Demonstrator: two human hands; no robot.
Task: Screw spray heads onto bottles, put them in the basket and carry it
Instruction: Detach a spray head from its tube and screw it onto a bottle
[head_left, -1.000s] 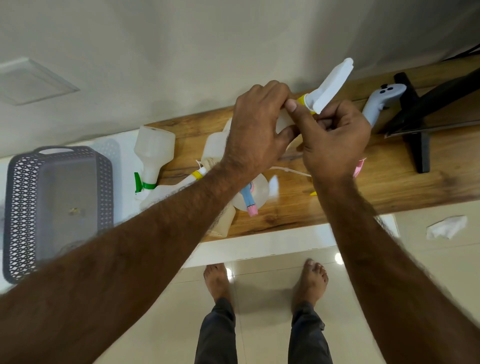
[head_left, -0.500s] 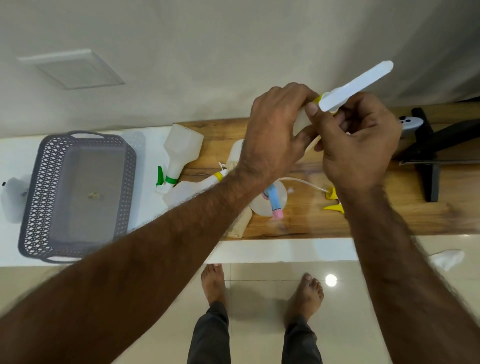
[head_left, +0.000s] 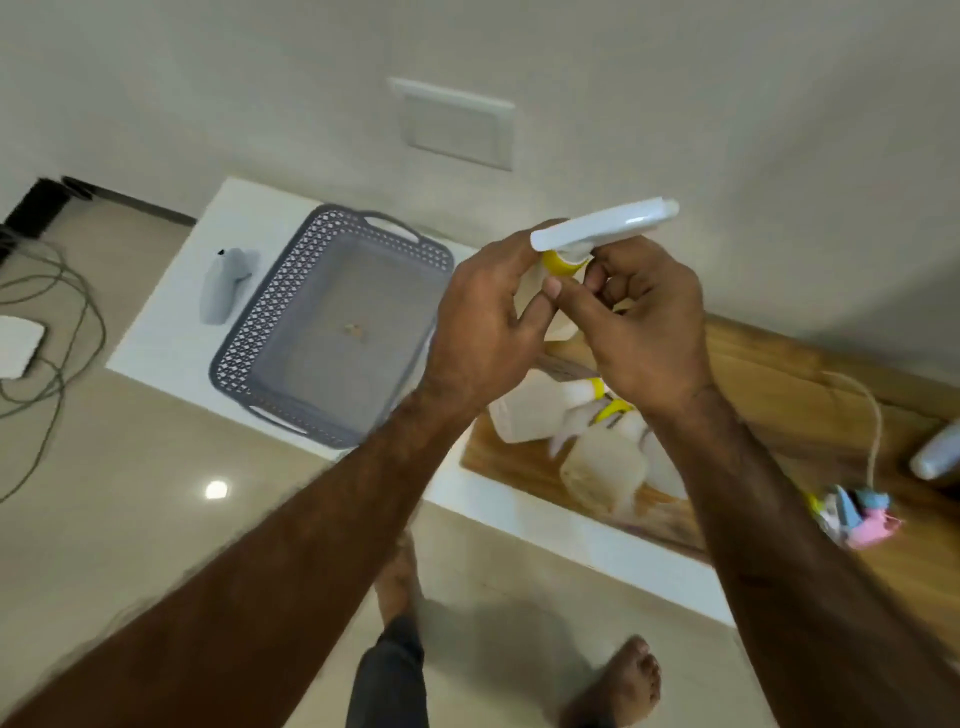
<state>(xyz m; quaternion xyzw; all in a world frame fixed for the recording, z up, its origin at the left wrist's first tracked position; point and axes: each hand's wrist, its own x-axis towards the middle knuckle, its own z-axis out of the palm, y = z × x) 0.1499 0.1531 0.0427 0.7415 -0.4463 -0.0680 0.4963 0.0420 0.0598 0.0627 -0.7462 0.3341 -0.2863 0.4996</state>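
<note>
**Spray head held at chest height above the worktop**

The spray head (head_left: 605, 224), white with a yellow collar (head_left: 562, 262), is in both of my hands, raised above the worktop (head_left: 769, 374) and level with the right rim of the basket (head_left: 332, 327). Its long white body lies almost horizontal, nozzle end pointing right.

Left hand (head_left: 488, 332): fingers curled closed around the bottle (head_left: 522, 283) below the collar; only a pale sliver of the bottle shows between fingers and thumb.

Right hand (head_left: 644, 322): fingers bent inward, thumb and fingertips pinched at the yellow collar. The two thumbs touch just under the collar.

Basket: grey, perforated walls, two handles, standing on the white part of the worktop at left. It holds no bottles; a small speck lies on its floor. A grey item (head_left: 223, 291) lies just left of it, its shape blurred.

Wooden part of the worktop, right of the basket:
- A cluster of pale bottles (head_left: 597, 457) lying on their sides, at least one with a yellow collar, partly hidden behind my right wrist.
- A pink and blue spray head (head_left: 857, 517) near the near edge, with a thin dip tube (head_left: 875, 415) curving away from it.
- A white rounded object (head_left: 937, 454) at the right frame edge; I cannot identify it.

My bare feet stand on the tiled floor (head_left: 156, 493) below.
</note>
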